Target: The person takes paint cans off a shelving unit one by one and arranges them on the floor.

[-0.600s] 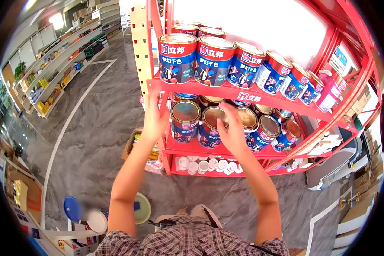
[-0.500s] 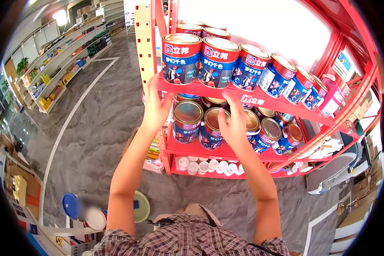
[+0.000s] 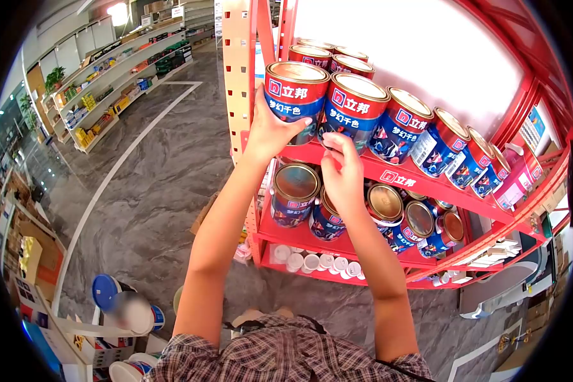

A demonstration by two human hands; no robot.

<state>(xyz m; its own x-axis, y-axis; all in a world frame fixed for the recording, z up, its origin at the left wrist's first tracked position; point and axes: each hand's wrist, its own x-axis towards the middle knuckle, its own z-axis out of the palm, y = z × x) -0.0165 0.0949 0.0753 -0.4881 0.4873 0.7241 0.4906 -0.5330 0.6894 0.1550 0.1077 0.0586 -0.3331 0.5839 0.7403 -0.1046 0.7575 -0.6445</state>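
The left hand (image 3: 275,132) has its fingers wrapped around the end can (image 3: 297,92) on the upper shelf (image 3: 426,188), thumb across its front. The right hand (image 3: 344,169) holds its fingers loosely bent and parted by the neighbouring can (image 3: 355,108); whether they touch it, I cannot tell. Below the left fingers stands a lower can (image 3: 297,183).

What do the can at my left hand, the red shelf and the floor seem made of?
Can: probably tinplate, given its shiny metallic rim; glossy printed sides. Shelf: likely painted metal, smooth and uniformly red. Floor: polished, veined grey; stone or marble-look tile, hard to say.
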